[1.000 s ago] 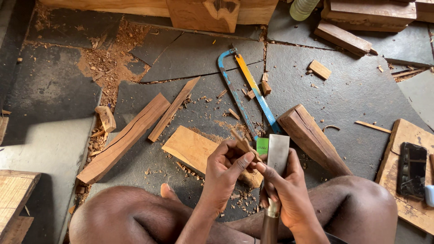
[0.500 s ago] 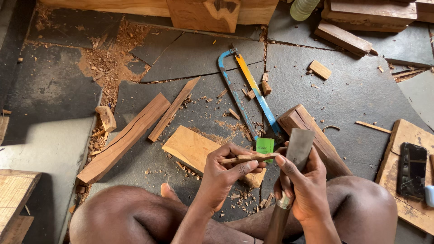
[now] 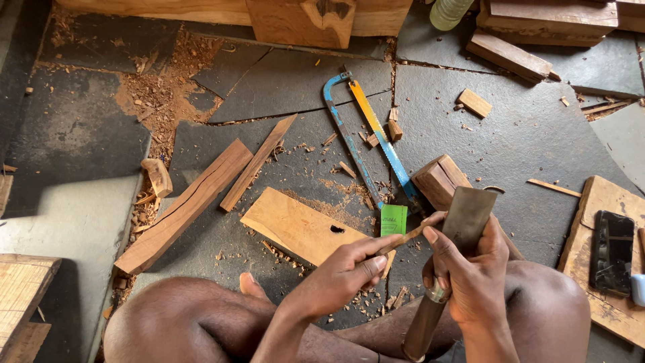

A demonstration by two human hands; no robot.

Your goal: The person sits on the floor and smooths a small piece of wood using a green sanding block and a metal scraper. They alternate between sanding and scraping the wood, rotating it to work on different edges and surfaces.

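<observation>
Chisel (image 3: 451, 255): handle wrapped by the right hand (image 3: 474, 274), butt end cut off at bottom edge; blade edge not readable. Thin wood sliver (image 3: 403, 238): near end buried in the left hand (image 3: 342, 274) fingers. Plank (image 3: 295, 225) corner hidden under that hand. Block (image 3: 440, 180) behind the right hand partly covered. Bottle (image 3: 449, 12), far above the hands, cropped by top edge. Phone (image 3: 611, 250), right of the right hand, screen dark.
</observation>
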